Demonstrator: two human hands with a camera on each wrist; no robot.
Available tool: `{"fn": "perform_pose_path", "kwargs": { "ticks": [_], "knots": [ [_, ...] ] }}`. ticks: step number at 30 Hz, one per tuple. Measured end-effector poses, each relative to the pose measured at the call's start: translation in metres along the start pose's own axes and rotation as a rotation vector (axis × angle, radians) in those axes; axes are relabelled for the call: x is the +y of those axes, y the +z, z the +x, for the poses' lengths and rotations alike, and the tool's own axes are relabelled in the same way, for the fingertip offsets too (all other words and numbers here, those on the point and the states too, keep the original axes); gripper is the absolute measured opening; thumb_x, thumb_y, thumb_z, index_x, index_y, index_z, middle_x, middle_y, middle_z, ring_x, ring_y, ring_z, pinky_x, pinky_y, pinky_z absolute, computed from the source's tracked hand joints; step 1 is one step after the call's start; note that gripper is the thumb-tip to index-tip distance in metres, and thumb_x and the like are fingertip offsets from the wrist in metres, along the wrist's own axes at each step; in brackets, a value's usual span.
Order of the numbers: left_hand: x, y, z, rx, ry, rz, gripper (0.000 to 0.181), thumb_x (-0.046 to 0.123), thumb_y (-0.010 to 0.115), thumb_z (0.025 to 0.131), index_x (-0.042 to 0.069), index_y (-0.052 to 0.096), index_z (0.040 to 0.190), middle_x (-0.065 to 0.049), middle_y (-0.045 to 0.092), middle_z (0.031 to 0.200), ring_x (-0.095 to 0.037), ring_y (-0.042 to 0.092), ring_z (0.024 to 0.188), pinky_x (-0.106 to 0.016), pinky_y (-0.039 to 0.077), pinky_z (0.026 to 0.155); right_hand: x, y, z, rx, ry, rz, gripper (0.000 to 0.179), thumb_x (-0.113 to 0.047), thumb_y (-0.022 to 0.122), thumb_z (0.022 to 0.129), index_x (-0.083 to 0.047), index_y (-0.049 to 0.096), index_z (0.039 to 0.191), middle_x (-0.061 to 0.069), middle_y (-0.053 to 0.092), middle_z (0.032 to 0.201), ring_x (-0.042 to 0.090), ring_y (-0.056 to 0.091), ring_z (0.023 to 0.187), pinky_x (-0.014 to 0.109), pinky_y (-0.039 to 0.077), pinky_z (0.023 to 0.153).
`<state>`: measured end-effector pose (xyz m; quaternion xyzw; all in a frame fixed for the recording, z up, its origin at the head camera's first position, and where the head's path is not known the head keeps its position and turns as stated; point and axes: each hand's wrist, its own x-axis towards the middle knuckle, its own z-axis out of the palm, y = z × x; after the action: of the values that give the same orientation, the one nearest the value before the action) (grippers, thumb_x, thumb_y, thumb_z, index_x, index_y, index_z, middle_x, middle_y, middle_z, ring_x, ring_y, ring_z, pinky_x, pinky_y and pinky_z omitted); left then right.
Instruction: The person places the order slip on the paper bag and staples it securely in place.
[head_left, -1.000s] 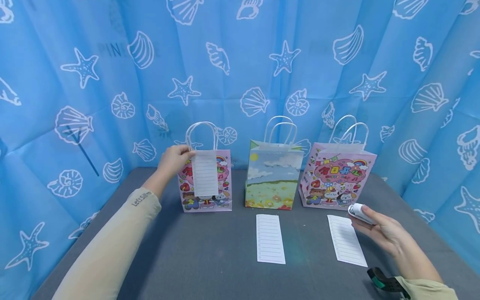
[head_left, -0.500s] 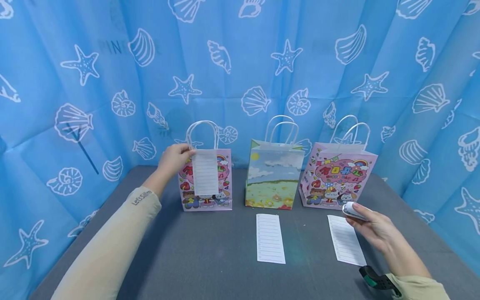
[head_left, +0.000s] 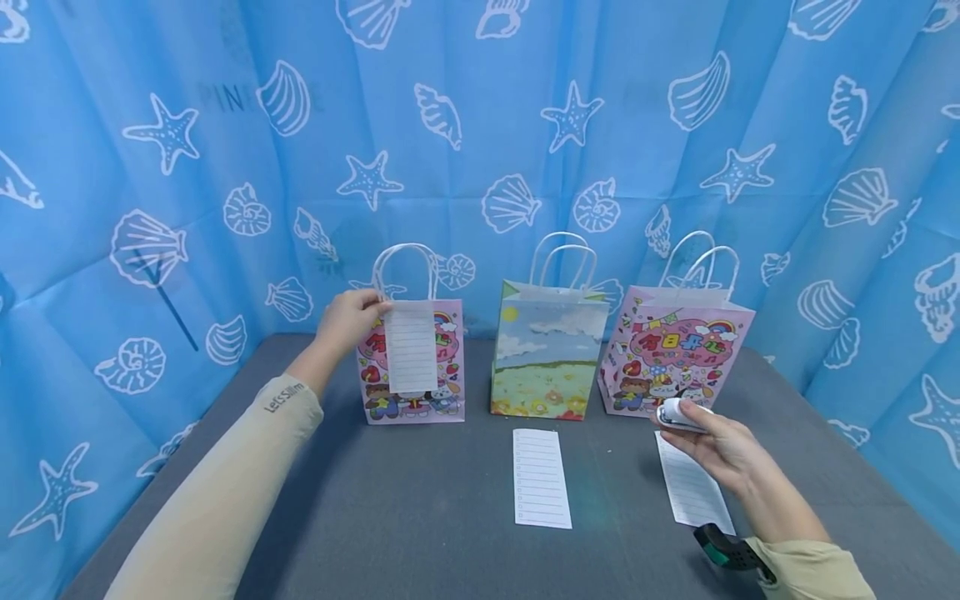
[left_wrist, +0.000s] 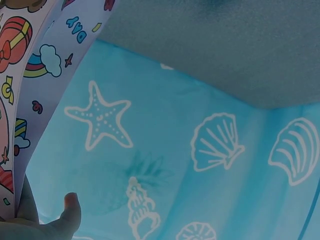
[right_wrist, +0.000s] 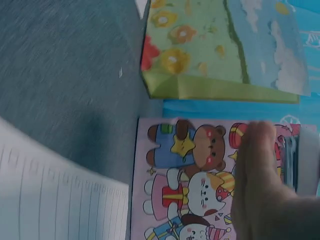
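Note:
At the left pink cartoon gift bag (head_left: 450, 367), my left hand (head_left: 348, 318) pinches a white lined checklist slip (head_left: 412, 350) against the bag's top edge. The slip hangs over the bag's front. In the left wrist view, a thumb or finger of the left hand (left_wrist: 55, 222) shows beside the bag's side panel (left_wrist: 55, 75). My right hand (head_left: 727, 454) holds a small white stapler (head_left: 681, 414) above another lined slip (head_left: 693, 483), in front of the right pink bag (head_left: 678, 350). Its metal part (right_wrist: 289, 160) shows beyond the fingers in the right wrist view.
A landscape-print gift bag (head_left: 551, 350) stands between the two pink ones. Before it, a third lined slip (head_left: 542, 479) lies flat on the dark grey table (head_left: 390, 508). A blue seashell curtain (head_left: 465, 125) hangs behind and at the sides.
My right hand has moved left with the stapler, from beside the right slip to over its upper end. The left hand and its slip have stayed in place.

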<state>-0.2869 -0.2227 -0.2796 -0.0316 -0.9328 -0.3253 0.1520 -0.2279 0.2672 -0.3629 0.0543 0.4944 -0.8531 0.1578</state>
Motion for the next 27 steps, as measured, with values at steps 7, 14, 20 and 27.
{"fn": "perform_pose_path", "kwargs": {
  "ticks": [7,14,20,27],
  "knots": [
    [-0.001,0.002,0.001,-0.007,-0.001,0.007,0.029,0.029,0.052,0.102,0.005,0.067,0.104,-0.012,0.064,0.092,-0.024,0.049,0.073,-0.035,0.039,0.065,0.005,0.009,0.001,-0.062,-0.018,-0.175,0.037,-0.018,0.052,0.101,0.001,0.035,0.128,0.008,0.065,0.097,0.018,0.069,0.09,0.03,0.053,0.083],
    [-0.001,0.001,0.001,-0.002,-0.007,0.003,0.029,0.029,0.052,0.102,0.004,0.067,0.105,-0.013,0.064,0.093,-0.025,0.05,0.074,-0.036,0.04,0.066,0.007,0.023,0.006,-0.075,0.007,-0.175,0.074,-0.025,0.047,0.103,0.001,-0.006,0.148,0.008,0.059,0.1,0.02,0.068,0.091,0.036,0.054,0.082],
    [-0.001,0.0,0.0,-0.002,-0.009,-0.009,0.029,0.028,0.052,0.102,0.004,0.067,0.107,-0.014,0.065,0.095,-0.025,0.052,0.076,-0.037,0.042,0.068,0.011,0.032,0.01,-0.041,0.001,-0.197,0.065,-0.018,0.057,0.099,0.006,0.014,0.142,0.005,0.06,0.099,0.018,0.067,0.09,0.031,0.053,0.081],
    [-0.001,0.0,0.0,0.002,-0.002,0.001,0.03,0.028,0.051,0.102,0.003,0.067,0.106,-0.014,0.065,0.094,-0.025,0.052,0.076,-0.037,0.042,0.067,0.015,0.042,0.014,-0.047,-0.051,-0.139,0.051,-0.024,0.051,0.101,-0.004,0.023,0.139,0.001,0.06,0.101,0.015,0.064,0.095,0.034,0.053,0.085]
  ]
}}
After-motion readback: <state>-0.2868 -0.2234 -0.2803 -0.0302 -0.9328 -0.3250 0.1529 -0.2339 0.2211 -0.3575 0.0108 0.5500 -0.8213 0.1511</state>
